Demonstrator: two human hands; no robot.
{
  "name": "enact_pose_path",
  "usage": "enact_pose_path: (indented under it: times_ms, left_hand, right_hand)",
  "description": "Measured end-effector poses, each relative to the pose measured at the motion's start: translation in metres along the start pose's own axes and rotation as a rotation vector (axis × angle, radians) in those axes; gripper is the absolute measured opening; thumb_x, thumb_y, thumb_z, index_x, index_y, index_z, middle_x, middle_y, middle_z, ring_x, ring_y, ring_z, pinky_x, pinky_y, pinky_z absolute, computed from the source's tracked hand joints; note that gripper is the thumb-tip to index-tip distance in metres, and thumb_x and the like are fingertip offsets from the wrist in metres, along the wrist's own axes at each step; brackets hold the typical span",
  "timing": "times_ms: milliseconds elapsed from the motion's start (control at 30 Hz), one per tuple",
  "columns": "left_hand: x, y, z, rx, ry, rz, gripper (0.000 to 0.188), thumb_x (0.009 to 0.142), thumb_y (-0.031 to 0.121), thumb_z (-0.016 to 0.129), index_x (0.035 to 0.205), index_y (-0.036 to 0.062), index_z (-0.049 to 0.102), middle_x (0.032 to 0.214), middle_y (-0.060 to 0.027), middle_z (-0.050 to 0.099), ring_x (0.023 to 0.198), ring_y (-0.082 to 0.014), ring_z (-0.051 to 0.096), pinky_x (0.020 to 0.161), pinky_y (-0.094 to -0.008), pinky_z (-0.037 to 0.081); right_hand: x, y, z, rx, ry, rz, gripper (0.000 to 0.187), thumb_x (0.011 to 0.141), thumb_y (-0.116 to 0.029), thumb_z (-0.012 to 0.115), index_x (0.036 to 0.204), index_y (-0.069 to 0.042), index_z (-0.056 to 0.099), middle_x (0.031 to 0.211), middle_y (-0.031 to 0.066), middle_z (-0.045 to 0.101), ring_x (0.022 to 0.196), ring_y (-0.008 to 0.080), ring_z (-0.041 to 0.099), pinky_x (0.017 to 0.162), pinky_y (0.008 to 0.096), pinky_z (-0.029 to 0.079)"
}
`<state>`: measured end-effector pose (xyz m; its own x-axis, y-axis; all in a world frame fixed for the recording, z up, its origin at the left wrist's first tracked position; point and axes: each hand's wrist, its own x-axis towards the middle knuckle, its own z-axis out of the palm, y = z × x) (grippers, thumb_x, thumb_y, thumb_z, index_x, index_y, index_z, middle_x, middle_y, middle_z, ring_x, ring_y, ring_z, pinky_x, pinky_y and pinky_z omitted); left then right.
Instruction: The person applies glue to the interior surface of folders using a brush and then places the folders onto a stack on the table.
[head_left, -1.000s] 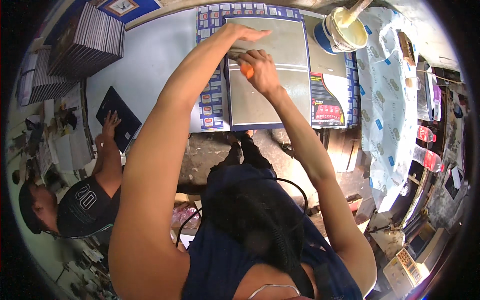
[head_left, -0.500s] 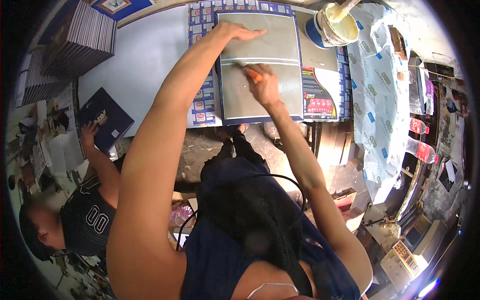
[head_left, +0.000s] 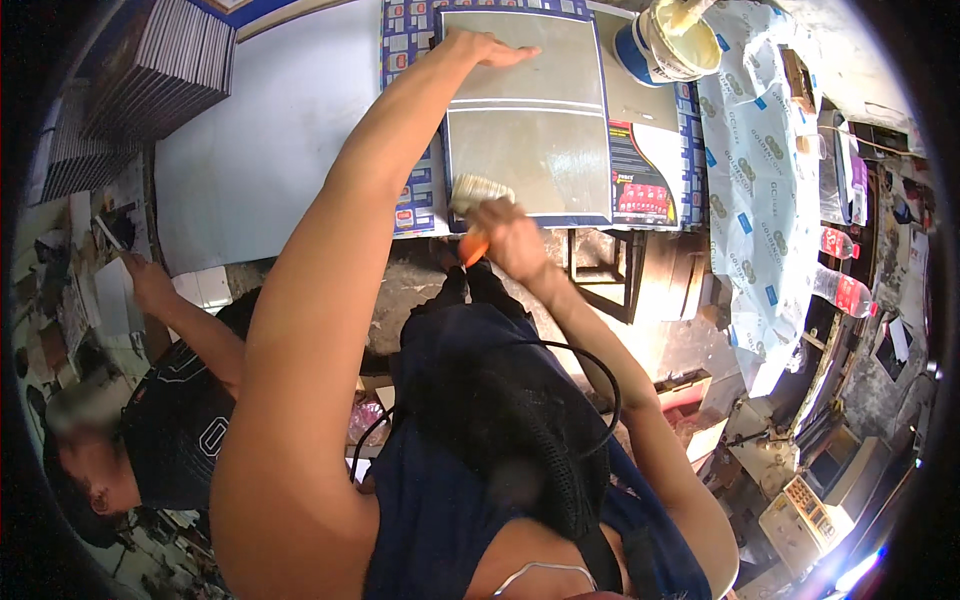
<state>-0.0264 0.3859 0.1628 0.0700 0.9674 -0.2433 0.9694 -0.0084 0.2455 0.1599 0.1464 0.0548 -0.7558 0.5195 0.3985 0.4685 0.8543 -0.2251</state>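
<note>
Ideally, keep strokes even: the right hand [head_left: 515,240] has fingers curled round the brush [head_left: 482,190] at the near left corner of the grey board [head_left: 535,150] (left hand [head_left: 488,50], fingers outstretched, visibly gripping nothing, by its far end).

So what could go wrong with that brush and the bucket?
The brush, held in the right grip, is at the near edge of the shiny, flat board, so it might drip on the floor. The left grip is on or just over the board; if that shine is wet, it might smudge. The open bucket stands close to the board, so a bump could perhaps spill it.
</note>
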Motion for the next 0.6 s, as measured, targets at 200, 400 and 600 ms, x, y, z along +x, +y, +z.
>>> enact_pose_path:
  times_ms: [200, 400, 600]
  left_hand:
    - [0.008, -0.004, 0.003, 0.071, 0.047, -0.04, 0.105, 0.078, 0.089, 0.018, 0.151, 0.017, 0.035, 0.159, -0.0122, 0.025, 0.147, -0.0317, 0.023, 0.118, -0.054, 0.017]
    - [0.012, 0.003, 0.005, -0.006, 0.08, -0.052, 0.111, 0.076, 0.09, 0.023, 0.151, 0.0084, 0.031, 0.158, -0.0167, 0.024, 0.147, -0.0348, 0.019, 0.119, -0.0537, 0.017]
    - [0.006, -0.015, -0.007, -0.139, 0.093, -0.033, 0.114, 0.077, 0.09, 0.025, 0.152, 0.004, 0.028, 0.158, -0.0197, 0.024, 0.148, -0.0358, 0.018, 0.119, -0.0536, 0.017]
  right_hand:
    - [-0.018, -0.038, -0.019, 0.059, -0.05, -0.092, 0.036, 0.073, -0.006, 0.065, 0.109, -0.001, 0.063, 0.108, 0.0138, 0.064, 0.099, 0.0334, 0.059, 0.086, 0.0411, 0.05]
    - [-0.029, -0.029, -0.006, 0.029, -0.047, 0.042, 0.037, 0.072, -0.003, 0.065, 0.109, -0.001, 0.064, 0.107, 0.0145, 0.064, 0.1, 0.0325, 0.06, 0.09, 0.0405, 0.051]
    - [0.039, 0.017, -0.036, -0.042, 0.191, 0.003, 0.036, 0.075, -0.006, 0.067, 0.111, -0.004, 0.065, 0.11, 0.011, 0.065, 0.099, 0.0311, 0.06, 0.088, 0.0414, 0.049]
